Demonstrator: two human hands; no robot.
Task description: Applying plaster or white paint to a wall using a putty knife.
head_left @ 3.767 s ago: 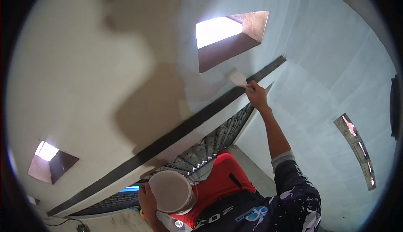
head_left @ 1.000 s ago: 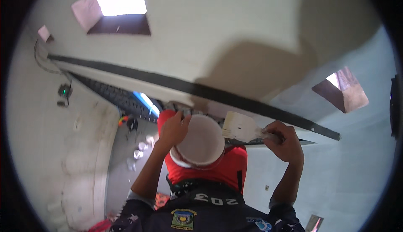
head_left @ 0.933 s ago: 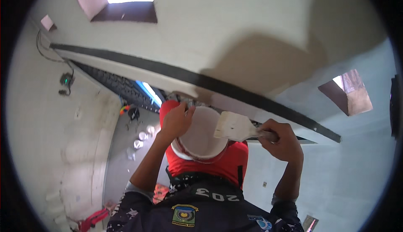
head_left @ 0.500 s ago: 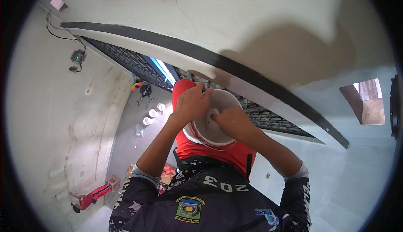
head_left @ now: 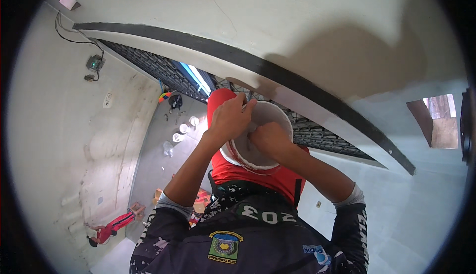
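My left hand [head_left: 230, 120] grips the rim of a small white bucket [head_left: 277, 118] with a red-smeared outside, held up in front of my chest. My right hand [head_left: 267, 137] reaches down into the bucket with its fingers closed. The wide scraper it held a moment ago is hidden inside the bucket. Both arms wear dark patterned sleeves over a red vest. A pale plastered ceiling [head_left: 297, 21] spreads close above the bucket.
A long black strip [head_left: 297, 83] crosses the ceiling, with a dark metal grille [head_left: 148, 65] beside it. A recessed opening [head_left: 436, 125] sits at right. A small box with wires [head_left: 94, 63] hangs on the left wall. White pails [head_left: 183, 127] stand on the floor far below.
My right hand has come down from the ceiling with the scraper and gone into the bucket. The view has swung round, and my left hand has kept hold of the bucket.
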